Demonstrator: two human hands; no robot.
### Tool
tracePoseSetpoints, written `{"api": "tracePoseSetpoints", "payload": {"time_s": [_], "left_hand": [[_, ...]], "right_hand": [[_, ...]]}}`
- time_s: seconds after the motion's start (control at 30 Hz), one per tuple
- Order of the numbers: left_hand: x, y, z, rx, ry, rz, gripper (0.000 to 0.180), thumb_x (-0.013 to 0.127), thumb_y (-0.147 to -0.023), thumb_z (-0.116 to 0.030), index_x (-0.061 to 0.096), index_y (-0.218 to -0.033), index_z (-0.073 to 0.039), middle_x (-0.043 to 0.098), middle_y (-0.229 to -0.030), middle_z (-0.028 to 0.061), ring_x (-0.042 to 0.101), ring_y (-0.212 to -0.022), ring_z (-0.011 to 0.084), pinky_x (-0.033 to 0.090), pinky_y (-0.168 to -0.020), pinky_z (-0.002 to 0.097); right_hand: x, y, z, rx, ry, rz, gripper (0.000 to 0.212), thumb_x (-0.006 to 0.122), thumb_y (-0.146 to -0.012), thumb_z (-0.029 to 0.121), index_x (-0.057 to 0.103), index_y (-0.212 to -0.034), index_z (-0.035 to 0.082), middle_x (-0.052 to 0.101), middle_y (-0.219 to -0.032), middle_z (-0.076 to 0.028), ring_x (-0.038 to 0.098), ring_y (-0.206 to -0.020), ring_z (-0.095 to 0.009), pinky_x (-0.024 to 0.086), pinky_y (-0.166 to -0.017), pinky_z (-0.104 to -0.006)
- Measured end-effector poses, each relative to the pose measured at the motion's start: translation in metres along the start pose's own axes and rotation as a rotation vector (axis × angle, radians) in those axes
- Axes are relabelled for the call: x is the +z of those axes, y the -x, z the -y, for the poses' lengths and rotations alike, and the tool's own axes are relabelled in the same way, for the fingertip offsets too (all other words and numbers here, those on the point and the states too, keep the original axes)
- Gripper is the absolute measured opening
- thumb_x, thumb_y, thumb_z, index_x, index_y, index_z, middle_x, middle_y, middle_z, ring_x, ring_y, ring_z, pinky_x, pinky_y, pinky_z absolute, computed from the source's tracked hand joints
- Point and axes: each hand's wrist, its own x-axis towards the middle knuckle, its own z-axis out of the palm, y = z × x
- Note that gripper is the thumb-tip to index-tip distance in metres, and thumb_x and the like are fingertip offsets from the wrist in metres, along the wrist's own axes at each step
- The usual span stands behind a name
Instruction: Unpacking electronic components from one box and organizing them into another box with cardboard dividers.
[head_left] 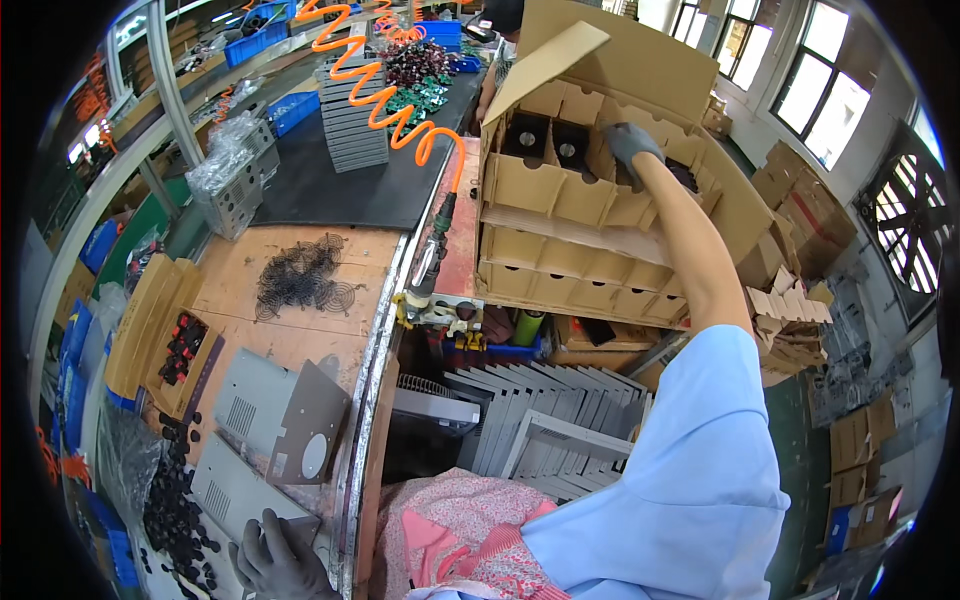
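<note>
On the table [215, 290], at the near left, a grey metal panel [237, 487] lies under the parted fingertips of the loosely open left hand [282, 565]; rightward, a divided carton [557, 202] holds black square parts [572, 148], the right hand [633, 146] reaching in, its grip hidden.

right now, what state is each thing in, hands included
large cardboard box, open, holding black parts
right hand, gloved, over the large cardboard box, grip hidden
lower gray panel, lying slotted face up
left hand, gloved, at the lower gray panel, grip unclear
wire grilles, loosely heaped
orange hose, hanging, coiled
small box, open, holding red and black pieces
wall fan, cannot tell whether turning
</note>
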Motion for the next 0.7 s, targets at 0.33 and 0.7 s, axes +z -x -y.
{"api": "tracePoseSetpoints", "payload": {"time_s": [0.33, 0.7], "left_hand": [[-0.001, 0.002, 0.000, -0.002, -0.022, 0.036, 0.024, 0.060, -0.085, -0.019, 0.065, -0.107, -0.013, 0.059, -0.106, 0.0072, 0.055, -0.093, 0.0284, 0.040, -0.087, 0.0428], [-0.005, 0.002, 0.000, 0.011, 0.014, 0.019, 0.023, 0.060, -0.085, -0.019, 0.064, -0.107, -0.012, 0.058, -0.106, 0.0082, 0.054, -0.094, 0.0283, 0.039, -0.087, 0.0429]], "right_hand": [[0.040, -0.033, -0.027, -0.032, 0.192, 0.134, 0.042, 0.051, -0.077, 0.020, 0.062, -0.113, 0.001, 0.057, -0.122, -0.019, 0.056, -0.112, -0.035, 0.047, -0.089, -0.0437], [0.002, -0.013, -0.025, -0.167, 0.244, -0.223, 0.040, 0.058, -0.075, 0.019, 0.063, -0.112, 0.003, 0.060, -0.114, -0.021, 0.059, -0.107, -0.034, 0.050, -0.083, -0.0396]]}}
